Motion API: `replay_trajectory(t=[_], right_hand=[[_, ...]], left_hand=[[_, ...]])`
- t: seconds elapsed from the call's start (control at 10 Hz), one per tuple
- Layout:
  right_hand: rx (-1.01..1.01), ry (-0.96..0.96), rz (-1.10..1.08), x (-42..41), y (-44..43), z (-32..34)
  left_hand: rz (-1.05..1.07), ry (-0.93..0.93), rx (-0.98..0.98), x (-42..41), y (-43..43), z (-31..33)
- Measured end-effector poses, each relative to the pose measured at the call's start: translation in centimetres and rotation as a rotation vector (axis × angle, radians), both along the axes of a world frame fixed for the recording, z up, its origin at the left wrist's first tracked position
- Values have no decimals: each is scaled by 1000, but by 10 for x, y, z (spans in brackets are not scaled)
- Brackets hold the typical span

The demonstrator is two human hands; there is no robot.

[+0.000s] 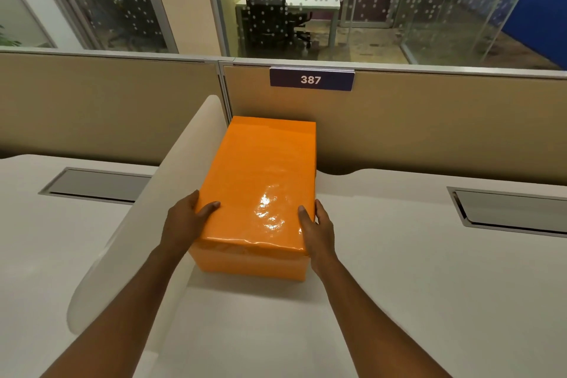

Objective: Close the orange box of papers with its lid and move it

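The orange box (250, 264) stands on the white desk (399, 270) with its glossy orange lid (260, 175) seated on top, so the papers are hidden. Its far end reaches the beige partition. My left hand (187, 221) grips the lid's near left edge, thumb on top. On the near right edge my right hand (317, 230) holds the lid the same way, thumb on top and fingers down the side.
A low white curved divider (159, 193) runs along the box's left side. A beige partition (429, 120) with a sign reading 387 (311, 79) closes the back. Grey cable hatches are set into the desk at left (95, 184) and right (509, 209).
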State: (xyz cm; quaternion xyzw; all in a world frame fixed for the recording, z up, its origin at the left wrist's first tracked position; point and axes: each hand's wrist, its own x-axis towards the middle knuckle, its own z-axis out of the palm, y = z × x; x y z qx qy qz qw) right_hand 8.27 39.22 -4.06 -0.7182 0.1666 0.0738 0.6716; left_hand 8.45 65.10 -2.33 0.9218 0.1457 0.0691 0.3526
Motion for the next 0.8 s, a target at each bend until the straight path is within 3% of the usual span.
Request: replay_trajectory(t=[0.1, 0.2, 0.3, 0.4, 0.6, 0.7, 0.8], right_hand=[[-78, 15, 37, 3, 1, 1], [-181, 34, 92, 6, 4, 7], [-158, 39, 138, 6, 7, 14], [-161, 78, 188, 12, 6, 22], [-193, 119, 154, 5, -12, 30], [-293, 14, 159, -8, -24, 30], [-576, -43, 192, -35, -55, 17]], left_hand=[[62, -22, 101, -6, -11, 3], [132, -167, 205, -20, -27, 8], [119, -220, 233, -28, -42, 13], [-121, -51, 312, -40, -76, 11], [-174, 46, 314, -73, -97, 7], [-129, 41, 291, -86, -109, 13], [-137, -48, 237, -100, -145, 17]])
